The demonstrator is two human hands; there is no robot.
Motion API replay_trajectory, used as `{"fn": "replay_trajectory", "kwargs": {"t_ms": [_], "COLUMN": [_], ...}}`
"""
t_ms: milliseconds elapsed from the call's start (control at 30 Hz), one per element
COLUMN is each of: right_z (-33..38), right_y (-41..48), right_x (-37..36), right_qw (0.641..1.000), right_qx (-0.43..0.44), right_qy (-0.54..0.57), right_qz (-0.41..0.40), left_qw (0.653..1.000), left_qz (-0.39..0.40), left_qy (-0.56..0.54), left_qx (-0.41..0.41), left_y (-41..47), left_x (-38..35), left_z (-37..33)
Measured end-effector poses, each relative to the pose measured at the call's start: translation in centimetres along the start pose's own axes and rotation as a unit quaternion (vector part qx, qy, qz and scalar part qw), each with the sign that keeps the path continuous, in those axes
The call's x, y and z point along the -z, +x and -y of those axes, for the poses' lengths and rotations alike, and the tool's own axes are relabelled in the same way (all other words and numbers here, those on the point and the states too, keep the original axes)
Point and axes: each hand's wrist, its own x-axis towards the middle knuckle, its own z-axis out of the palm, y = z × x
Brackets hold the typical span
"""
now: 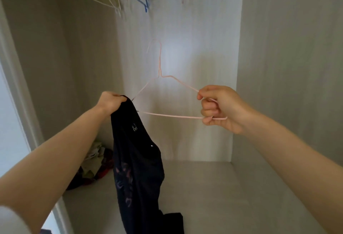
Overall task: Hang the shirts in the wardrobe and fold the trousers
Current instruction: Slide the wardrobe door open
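The left hand (111,101) is curled tight on the dark shirt (137,159) at the 9 o'clock end of the pink wire hanger (172,115). The right hand (219,107) pinches its 3 o'clock corner. Most of the shirt dangles toward 6 o'clock, so it may slide off the thin wire if the hanger tips.

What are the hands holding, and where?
Left hand grips the dark shirt at its top edge; right hand grips the pink hanger at its right corner.
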Motion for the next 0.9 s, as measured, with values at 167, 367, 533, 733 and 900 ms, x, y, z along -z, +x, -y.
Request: {"fn": "replay_trajectory", "kwargs": {"t_ms": [167,367,533,733,900], "right_z": [0.3,0.3,-1.4,-3.5,-5.1], "right_y": [-0.7,-1.2,-0.3,1.3,2.4], "right_x": [1.2,1.7,0.7,-0.2,-0.4], "right_qw": [1.0,0.998,0.997,0.998,0.997], "right_qx": [-0.006,-0.002,-0.012,-0.019,-0.004], "right_qy": [-0.016,-0.036,-0.055,-0.03,0.013], "right_qz": [0.022,0.052,0.053,0.049,0.075], "left_qw": [0.999,0.996,0.999,0.996,0.983], "left_qz": [-0.029,-0.057,0.0,0.059,0.115], "left_qy": [0.005,0.041,0.028,-0.06,-0.136], "left_qx": [0.027,0.062,0.031,0.003,-0.043], "left_y": [1.3,2.3,0.5,-1.0,-1.9], "left_x": [0.9,1.3,-0.2,-1.9,-1.9], "left_z": [2.3,4.0,2.3,-0.3,-3.0]}}
